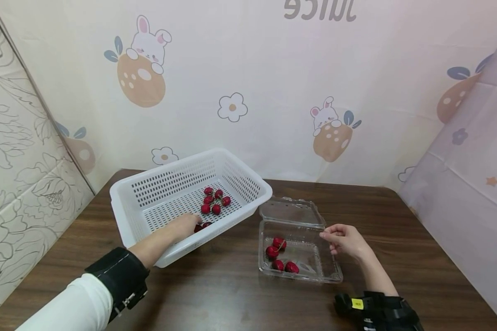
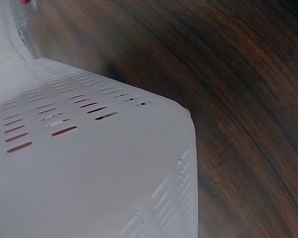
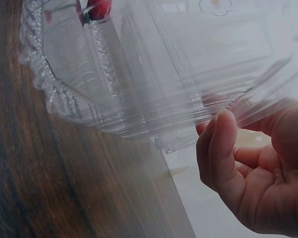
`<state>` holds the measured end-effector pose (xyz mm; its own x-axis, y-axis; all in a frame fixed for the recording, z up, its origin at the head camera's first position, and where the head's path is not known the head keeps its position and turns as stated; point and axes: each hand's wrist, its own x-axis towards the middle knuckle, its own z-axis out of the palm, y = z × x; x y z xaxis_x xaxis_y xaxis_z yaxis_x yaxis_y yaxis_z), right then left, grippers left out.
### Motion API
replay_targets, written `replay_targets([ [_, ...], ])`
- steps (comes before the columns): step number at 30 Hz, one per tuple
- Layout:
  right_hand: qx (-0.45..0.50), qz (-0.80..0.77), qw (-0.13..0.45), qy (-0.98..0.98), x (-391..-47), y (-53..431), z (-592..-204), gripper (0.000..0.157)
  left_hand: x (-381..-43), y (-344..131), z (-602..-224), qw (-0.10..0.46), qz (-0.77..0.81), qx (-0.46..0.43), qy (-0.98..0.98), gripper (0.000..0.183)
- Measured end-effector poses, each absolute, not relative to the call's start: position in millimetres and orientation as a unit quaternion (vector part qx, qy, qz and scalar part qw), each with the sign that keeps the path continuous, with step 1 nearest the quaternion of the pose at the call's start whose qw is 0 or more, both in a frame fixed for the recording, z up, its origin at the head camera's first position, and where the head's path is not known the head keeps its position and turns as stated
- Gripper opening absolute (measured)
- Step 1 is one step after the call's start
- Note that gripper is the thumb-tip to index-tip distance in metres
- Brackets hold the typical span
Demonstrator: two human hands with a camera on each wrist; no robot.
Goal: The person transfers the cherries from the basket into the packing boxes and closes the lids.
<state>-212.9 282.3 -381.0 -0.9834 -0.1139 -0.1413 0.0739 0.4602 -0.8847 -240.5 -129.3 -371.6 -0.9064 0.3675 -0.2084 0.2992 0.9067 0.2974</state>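
1. Left grip [image 1: 180, 228]: inside basket [image 1: 127, 207]; we cannot tell whether it grasps.
2. We find two cherries [image 1: 207, 224] just right of this nearer grip.
3. Right grip [image 1: 345, 240] pinches the clear container [image 1: 306, 250].

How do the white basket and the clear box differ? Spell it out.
The basket is opaque white with slotted walls; the box is see-through plastic without such slots. The basket is larger than the box. The box has an attached lid, folded open, while the basket shows no lid. Both hold red fruit.
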Motion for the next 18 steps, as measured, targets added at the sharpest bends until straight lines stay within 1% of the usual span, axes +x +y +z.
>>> replay_targets([
  [3,-0.012,-0.518,0.091,0.850,-212.8,282.3,-380.8,0.035,-240.5,-129.8,-373.4,0.128,0.127,0.180,0.967,0.029],
  [7,-0.012,-0.518,0.091,0.850,-212.8,282.2,-380.7,0.035,-240.9,-130.0,-375.3,0.119,0.120,0.189,0.967,0.020],
  [15,-0.015,-0.520,0.092,0.849,-213.5,282.8,-381.3,0.035,-239.8,-128.0,-373.6,0.129,0.128,0.159,0.970,0.006],
  [18,-0.015,-0.521,0.093,0.848,-214.0,283.2,-382.1,0.035,-239.6,-127.5,-373.4,0.130,0.130,0.155,0.971,0.005],
])
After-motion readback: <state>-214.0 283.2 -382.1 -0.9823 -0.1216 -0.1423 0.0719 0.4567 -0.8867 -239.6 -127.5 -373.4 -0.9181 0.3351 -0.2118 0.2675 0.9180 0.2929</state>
